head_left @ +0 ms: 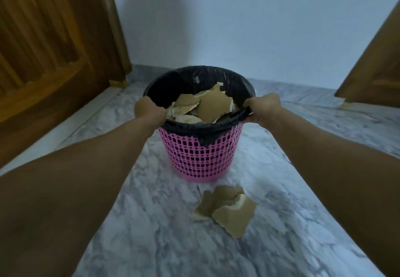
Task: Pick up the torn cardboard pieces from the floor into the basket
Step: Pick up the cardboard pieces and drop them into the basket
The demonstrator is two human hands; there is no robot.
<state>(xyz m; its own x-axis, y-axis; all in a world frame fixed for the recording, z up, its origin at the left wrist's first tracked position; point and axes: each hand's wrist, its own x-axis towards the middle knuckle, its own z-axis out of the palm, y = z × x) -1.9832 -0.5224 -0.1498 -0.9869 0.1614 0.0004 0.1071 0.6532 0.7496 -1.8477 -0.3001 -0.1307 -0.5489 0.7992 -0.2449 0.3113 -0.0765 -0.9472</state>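
The task looks mostly done, but not finished. The pink basket [200,153] stands on the marble floor [151,233], lined with a black bag [194,77], and many torn cardboard pieces [207,105] already lie inside it, piled close to the rim.

Both hands are on the basket, one on each side. The left hand [149,111] grips the left part of the rim, with its fingers curled over the bag edge. The right hand [263,107] holds the right part of the rim in the same way, and its fingers seem to pinch the bag there. Neither hand holds any cardboard now.

Some scraps [226,209] are left on the floor, just in front of the basket and near its foot. They overlap, so the exact number cannot be told; it seems two or three pieces. No other cardboard shows on the visible floor. Probably what remains is to collect this last small heap and drop it in.
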